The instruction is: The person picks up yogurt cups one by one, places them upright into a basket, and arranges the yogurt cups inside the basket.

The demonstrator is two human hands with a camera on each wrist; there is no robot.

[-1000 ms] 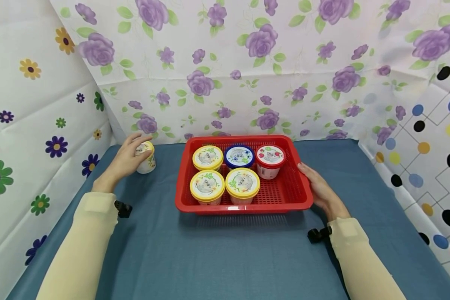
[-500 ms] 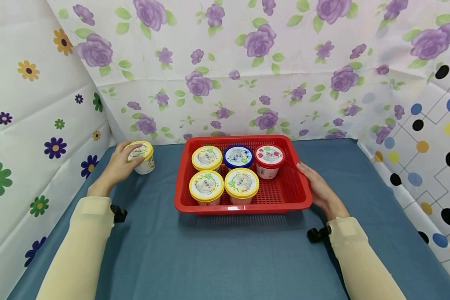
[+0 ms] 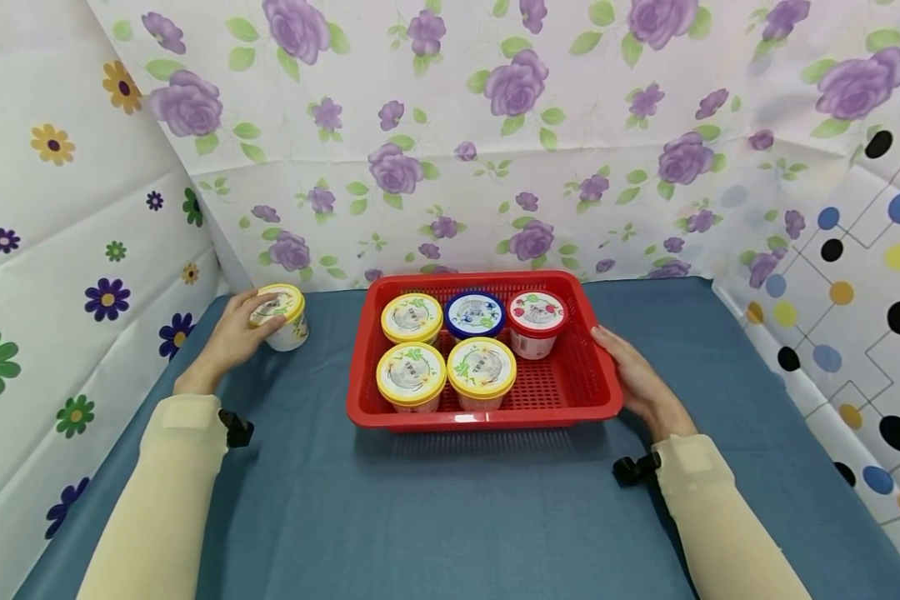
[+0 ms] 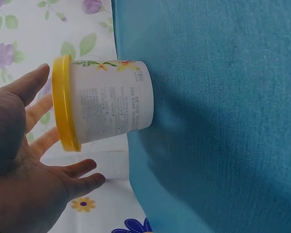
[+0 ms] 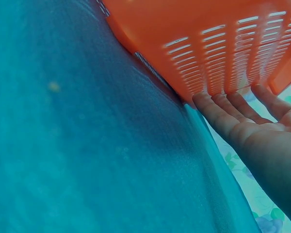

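A white paper tub with a yellow lid (image 3: 288,333) stands upright on the blue cloth at the back left. My left hand (image 3: 228,337) lies against its lid from the left. The left wrist view shows the thumb beside the lid's rim, two fingers partly hidden behind the lid (image 4: 65,104), and the other fingers stretched out apart from it. A red perforated basket (image 3: 487,419) stands in the middle. My right hand (image 3: 641,379) touches its right side. The right wrist view shows straight, spread fingers (image 5: 218,114) against the slotted outer wall.
Inside the basket are tubs with yellow lids (image 3: 411,372), one with a blue lid (image 3: 476,313) and one with a red lid (image 3: 537,312). A flowered cloth wall (image 3: 450,167) rises behind the table; patterned cloths also stand at the left and right.
My left hand has shifted left and lower, from above the yellow-lidded tub to beside its lid, uncovering more of it. Over the last half second it barely moves. The right hand and basket stay put.
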